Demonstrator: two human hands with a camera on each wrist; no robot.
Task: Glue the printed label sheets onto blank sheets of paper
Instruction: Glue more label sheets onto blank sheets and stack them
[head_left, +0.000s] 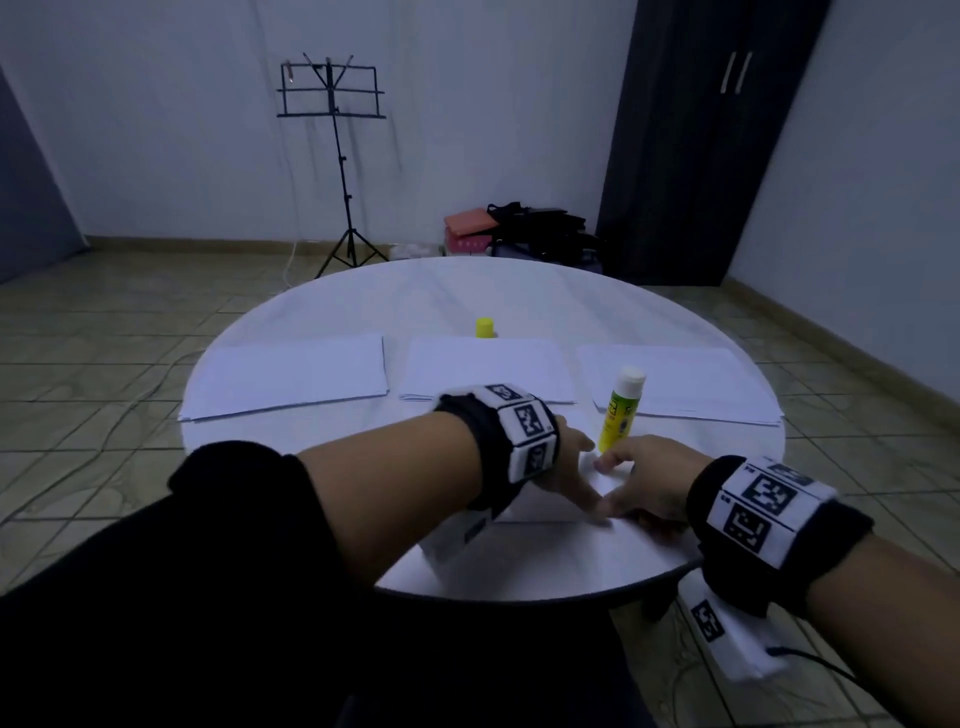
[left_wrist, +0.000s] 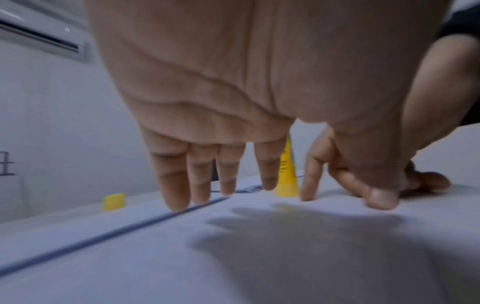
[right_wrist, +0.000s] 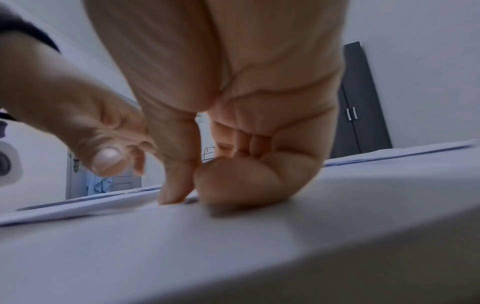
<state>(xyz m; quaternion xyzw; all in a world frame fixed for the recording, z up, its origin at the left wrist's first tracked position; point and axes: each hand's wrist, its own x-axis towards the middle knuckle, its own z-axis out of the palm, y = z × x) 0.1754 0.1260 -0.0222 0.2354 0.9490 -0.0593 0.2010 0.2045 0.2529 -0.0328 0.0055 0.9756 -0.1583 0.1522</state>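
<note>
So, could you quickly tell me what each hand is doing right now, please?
Left hand: open, straight fingers pressing the white paper sheet.
Right hand: fingers curled on that sheet; grip cannot be told.

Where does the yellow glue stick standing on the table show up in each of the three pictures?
Head view: glue stick stands upright right of centre, just beyond both hands.
Left wrist view: its yellow body peeks between the fingers, right of centre.
Right wrist view: not in it.
Shared landmark: the sheet of paper under the hands.

Black sleeve (head_left: 156, 571), black wristbands (head_left: 769, 571), white square-coded marker panels (head_left: 527, 431)
</note>
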